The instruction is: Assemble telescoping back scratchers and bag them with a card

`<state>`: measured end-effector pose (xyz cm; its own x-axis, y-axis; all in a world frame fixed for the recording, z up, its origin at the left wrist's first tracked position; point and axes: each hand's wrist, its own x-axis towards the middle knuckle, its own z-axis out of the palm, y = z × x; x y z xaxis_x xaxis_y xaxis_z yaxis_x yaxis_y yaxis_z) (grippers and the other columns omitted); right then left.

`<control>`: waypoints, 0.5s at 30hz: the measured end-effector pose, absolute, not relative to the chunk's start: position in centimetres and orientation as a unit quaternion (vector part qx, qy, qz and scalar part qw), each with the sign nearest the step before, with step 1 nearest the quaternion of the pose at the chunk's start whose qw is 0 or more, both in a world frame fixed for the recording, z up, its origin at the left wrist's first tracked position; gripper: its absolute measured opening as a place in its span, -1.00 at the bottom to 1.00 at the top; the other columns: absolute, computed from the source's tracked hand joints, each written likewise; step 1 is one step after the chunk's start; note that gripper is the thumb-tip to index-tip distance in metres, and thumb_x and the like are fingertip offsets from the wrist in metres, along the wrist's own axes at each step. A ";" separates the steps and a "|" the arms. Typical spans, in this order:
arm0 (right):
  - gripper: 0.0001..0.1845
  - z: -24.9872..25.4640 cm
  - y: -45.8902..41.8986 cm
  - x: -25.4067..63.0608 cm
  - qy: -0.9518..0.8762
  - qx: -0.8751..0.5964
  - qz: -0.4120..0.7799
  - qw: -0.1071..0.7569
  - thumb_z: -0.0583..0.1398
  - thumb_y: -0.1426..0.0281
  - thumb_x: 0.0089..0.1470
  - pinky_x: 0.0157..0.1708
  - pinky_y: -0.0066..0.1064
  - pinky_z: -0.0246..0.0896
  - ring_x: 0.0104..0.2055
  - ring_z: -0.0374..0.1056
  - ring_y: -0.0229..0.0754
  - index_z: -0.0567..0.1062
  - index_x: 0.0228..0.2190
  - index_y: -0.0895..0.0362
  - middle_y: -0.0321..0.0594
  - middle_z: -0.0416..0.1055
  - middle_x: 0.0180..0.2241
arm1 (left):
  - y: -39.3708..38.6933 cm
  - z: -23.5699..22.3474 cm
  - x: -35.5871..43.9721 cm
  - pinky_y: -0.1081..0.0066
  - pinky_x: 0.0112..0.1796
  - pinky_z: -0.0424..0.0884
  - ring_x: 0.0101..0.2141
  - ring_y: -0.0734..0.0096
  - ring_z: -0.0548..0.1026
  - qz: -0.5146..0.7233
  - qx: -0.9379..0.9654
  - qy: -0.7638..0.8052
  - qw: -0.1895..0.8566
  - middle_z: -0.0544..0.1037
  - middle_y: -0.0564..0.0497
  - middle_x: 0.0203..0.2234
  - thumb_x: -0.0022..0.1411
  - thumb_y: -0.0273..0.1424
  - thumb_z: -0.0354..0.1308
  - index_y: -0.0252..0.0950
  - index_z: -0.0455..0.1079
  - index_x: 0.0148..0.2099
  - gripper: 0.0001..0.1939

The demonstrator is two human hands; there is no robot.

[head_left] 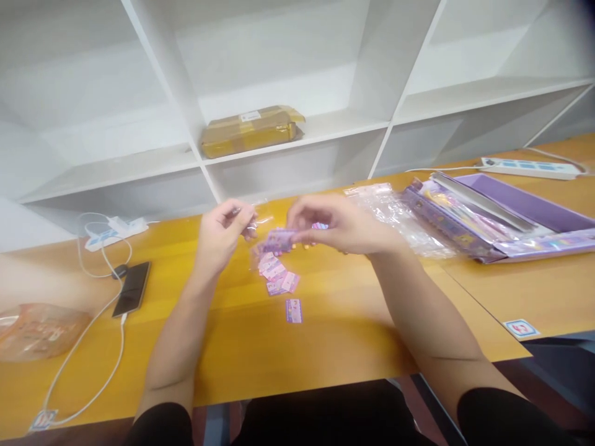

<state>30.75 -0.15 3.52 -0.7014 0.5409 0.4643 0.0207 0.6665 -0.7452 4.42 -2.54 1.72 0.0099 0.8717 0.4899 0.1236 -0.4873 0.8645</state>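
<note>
My left hand [229, 226] is raised over the desk, its fingers closed on a clear plastic bag [263, 217] that shows beside the fingertips. Across from it, my right hand [328, 222] pinches a small purple card [279, 240] between thumb and fingers. Below both hands lies a loose pile of small pink and purple cards [274, 267]. One single card [294, 311] rests apart from the pile, closer to me. Some colourful pieces are partly hidden behind my right hand. The print on the held card is blurred.
Crinkled clear plastic packaging [395, 217] lies right of my hands, against an open purple box [506, 217] with contents. On the left are a charging phone [132, 289], a power strip [116, 233] and an orange plastic bag [41, 331]. A wrapped parcel [251, 131] sits on the shelf.
</note>
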 end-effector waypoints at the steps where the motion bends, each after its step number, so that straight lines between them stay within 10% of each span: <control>1: -0.82 3.6 -0.5 30.5 -0.826 -0.163 0.361 0.401 0.35 0.27 0.34 -0.33 -0.42 0.36 -0.35 0.46 -0.29 0.54 -0.16 0.10 -0.33 0.55 -0.34 | -2.8 1.8 4.5 0.47 -0.48 0.53 -0.52 0.46 0.58 0.577 0.639 0.393 0.322 0.61 0.01 -0.48 0.32 -0.06 0.45 -0.26 0.59 -0.30 -0.64; 6: -0.80 2.8 -0.8 28.6 -0.795 -0.172 0.236 0.531 0.30 0.20 0.42 -0.23 -0.41 0.46 -0.26 0.53 -0.25 0.59 -0.17 0.08 -0.26 0.59 -0.25 | -3.9 2.0 4.6 0.40 -0.40 0.61 -0.43 0.31 0.67 0.553 0.646 0.391 0.351 0.71 -0.08 -0.41 0.35 -0.06 0.41 -0.27 0.67 -0.23 -0.64; 15: -0.76 1.8 -0.3 28.2 -0.821 -0.170 0.190 0.511 0.29 0.17 0.43 -0.19 -0.38 0.52 -0.25 0.54 -0.26 0.50 -0.03 0.06 -0.25 0.59 -0.16 | -4.4 2.3 4.3 0.22 -0.35 0.67 -0.46 0.23 0.65 0.537 0.655 0.380 0.371 0.73 -0.17 -0.40 0.36 0.03 0.37 -0.29 0.70 -0.32 -0.54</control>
<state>28.24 -0.32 1.80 -0.4197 0.4728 0.7748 0.0837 0.8701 -0.4857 4.30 -4.45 2.33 0.1333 0.8970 0.4215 0.0984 -0.4352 0.8949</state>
